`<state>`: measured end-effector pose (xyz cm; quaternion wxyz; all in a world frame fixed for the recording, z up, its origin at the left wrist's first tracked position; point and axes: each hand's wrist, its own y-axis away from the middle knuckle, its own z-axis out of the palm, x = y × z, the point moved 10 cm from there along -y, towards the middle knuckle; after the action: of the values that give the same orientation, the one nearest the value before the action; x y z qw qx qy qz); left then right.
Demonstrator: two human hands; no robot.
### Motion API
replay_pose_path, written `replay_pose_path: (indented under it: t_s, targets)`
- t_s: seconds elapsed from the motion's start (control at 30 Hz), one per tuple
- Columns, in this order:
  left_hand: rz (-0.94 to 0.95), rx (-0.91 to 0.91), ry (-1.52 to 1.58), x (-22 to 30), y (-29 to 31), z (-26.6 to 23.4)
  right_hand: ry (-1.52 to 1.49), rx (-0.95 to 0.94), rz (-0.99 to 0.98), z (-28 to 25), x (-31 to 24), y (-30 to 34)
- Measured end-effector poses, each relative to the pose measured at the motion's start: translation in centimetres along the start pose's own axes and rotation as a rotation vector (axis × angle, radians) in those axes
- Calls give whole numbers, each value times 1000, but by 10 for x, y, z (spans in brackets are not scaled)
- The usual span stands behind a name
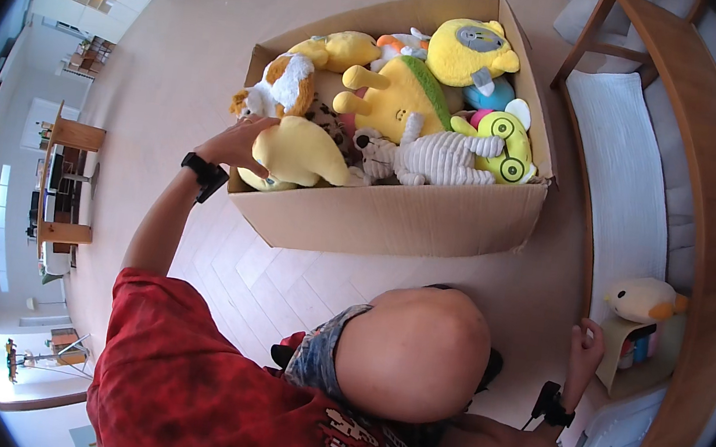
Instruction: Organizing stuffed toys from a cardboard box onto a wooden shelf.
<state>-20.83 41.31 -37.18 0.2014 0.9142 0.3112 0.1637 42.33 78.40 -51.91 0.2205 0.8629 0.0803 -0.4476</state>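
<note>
My left hand (239, 141) grips a pale yellow plush toy (303, 150) at the near left corner of a large cardboard box (394, 219). My thumb presses its side, while my other fingers are partly hidden. Beside it lie a white and orange plush cat (283, 87) and a grey ribbed plush animal (445, 158). My right hand (588, 345) is at the right, its fingers curled in with nothing seen in them. Nearest to it is a cream plush bird (642, 300) with an orange beak.
More plush toys fill the box, among them a yellow one with a grey face (474, 53) and a green one with round glasses (505, 148). A wood-framed sofa (715, 193) runs along the right. Beside my right hand is an open bin (623, 377).
</note>
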Motion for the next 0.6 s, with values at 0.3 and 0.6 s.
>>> replay_pose_path:
  t_s: [0.3, 0.6]
  targets:
    - [56, 28, 97, 6, -1, 12, -17, -94, 59, 34, -26, 16]
    - [94, 302, 869, 99, 44, -92, -71, -536, -214, 80, -130, 8]
